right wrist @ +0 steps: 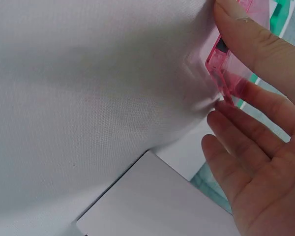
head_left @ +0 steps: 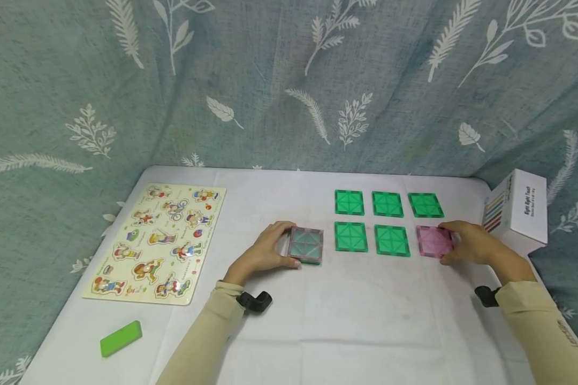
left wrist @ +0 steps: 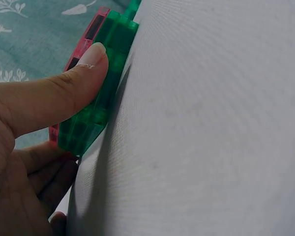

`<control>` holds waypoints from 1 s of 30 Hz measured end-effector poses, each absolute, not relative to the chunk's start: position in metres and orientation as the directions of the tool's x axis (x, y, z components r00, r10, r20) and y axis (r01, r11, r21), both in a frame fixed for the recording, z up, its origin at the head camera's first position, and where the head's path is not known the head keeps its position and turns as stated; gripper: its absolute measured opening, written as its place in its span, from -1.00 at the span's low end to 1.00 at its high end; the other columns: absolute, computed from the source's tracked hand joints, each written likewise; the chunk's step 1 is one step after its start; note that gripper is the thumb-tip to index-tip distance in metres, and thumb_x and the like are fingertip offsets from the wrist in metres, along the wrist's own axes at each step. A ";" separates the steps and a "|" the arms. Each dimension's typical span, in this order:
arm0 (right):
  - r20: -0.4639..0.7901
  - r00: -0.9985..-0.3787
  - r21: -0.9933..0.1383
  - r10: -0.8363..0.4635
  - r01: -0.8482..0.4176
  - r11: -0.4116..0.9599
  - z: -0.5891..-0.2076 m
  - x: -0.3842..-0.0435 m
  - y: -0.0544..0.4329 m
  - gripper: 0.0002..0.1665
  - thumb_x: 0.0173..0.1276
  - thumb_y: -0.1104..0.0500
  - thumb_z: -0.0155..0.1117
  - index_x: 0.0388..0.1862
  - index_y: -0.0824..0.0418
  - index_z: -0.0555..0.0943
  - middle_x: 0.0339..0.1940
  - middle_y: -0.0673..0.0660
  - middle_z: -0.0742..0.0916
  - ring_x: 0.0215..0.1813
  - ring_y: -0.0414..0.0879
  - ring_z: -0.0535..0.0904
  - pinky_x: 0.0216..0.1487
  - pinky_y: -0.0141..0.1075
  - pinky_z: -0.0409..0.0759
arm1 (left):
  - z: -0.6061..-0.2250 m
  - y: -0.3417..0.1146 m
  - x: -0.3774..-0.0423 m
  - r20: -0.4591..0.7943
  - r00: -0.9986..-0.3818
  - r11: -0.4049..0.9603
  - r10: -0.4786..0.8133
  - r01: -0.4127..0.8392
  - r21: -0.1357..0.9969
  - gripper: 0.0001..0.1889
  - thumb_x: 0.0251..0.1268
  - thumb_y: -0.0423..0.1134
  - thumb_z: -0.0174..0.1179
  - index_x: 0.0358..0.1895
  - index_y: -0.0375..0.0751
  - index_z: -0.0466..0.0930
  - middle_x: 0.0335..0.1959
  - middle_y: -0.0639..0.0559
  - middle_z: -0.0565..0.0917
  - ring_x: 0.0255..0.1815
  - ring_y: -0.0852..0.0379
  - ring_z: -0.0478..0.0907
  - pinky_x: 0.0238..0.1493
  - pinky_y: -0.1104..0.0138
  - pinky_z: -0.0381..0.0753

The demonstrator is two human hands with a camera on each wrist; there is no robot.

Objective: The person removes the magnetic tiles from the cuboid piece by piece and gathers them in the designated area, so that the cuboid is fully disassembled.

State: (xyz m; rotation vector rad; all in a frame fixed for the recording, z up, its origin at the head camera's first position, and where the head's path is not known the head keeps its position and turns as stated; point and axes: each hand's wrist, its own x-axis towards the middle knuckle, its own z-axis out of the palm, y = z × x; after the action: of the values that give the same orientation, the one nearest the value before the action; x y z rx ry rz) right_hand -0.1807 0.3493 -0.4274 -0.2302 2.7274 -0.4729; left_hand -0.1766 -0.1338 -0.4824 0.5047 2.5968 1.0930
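Note:
My left hand (head_left: 268, 249) grips a small stack of square magnetic tiles (head_left: 306, 244) by its sides, thumb at the near edge and fingers at the far one. In the left wrist view a pink tile (left wrist: 92, 30) tops the thicker green layers (left wrist: 102, 83). On the right, my right hand (head_left: 476, 244) pinches a single pink magnetic tile (head_left: 432, 241) between thumb and fingers, low at the cloth. That tile (right wrist: 219, 64) shows see-through pink in the right wrist view. Two green tiles (head_left: 392, 240) lie between the hands, level with the pink one.
Behind them runs a row of three green tiles (head_left: 387, 204). A picture puzzle board (head_left: 137, 224) lies at the left, with a green block (head_left: 121, 338) nearer the front. A white box (head_left: 527, 208) stands at the right edge, close beside the right hand. Patterned curtain (head_left: 260, 64) surrounds the white-covered table (head_left: 356, 321).

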 end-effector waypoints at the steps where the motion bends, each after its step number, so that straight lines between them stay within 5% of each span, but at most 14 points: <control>1: -0.315 -0.922 -0.350 -0.225 -0.108 0.931 -0.428 -0.181 0.350 0.14 -0.10 0.06 0.71 0.38 0.53 0.36 0.35 0.61 0.45 0.38 0.54 0.32 0.35 0.43 0.34 | -0.482 -0.133 -0.177 -0.119 -0.901 0.654 0.416 0.206 0.728 0.01 -0.14 0.03 0.62 0.46 -0.04 0.28 0.51 -0.01 0.34 0.59 -0.09 0.18 0.66 -0.09 0.09; 30: -0.308 -0.912 -0.252 -0.272 -0.198 0.947 -0.422 -0.181 0.347 0.05 -0.05 0.11 0.68 0.37 0.49 0.39 0.29 0.62 0.48 0.32 0.57 0.36 0.30 0.43 0.41 | -0.481 -0.133 -0.174 -0.115 -0.903 0.652 0.414 0.205 0.730 0.01 -0.10 0.01 0.61 0.48 -0.08 0.26 0.51 -0.03 0.34 0.59 -0.09 0.18 0.65 -0.07 0.11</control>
State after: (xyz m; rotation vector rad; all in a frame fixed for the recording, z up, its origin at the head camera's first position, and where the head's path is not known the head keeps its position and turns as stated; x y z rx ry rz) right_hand -0.1812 0.3473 -0.4223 -0.3432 2.7577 -0.3073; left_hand -0.1738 -0.1326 -0.4811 0.4983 2.5998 1.1005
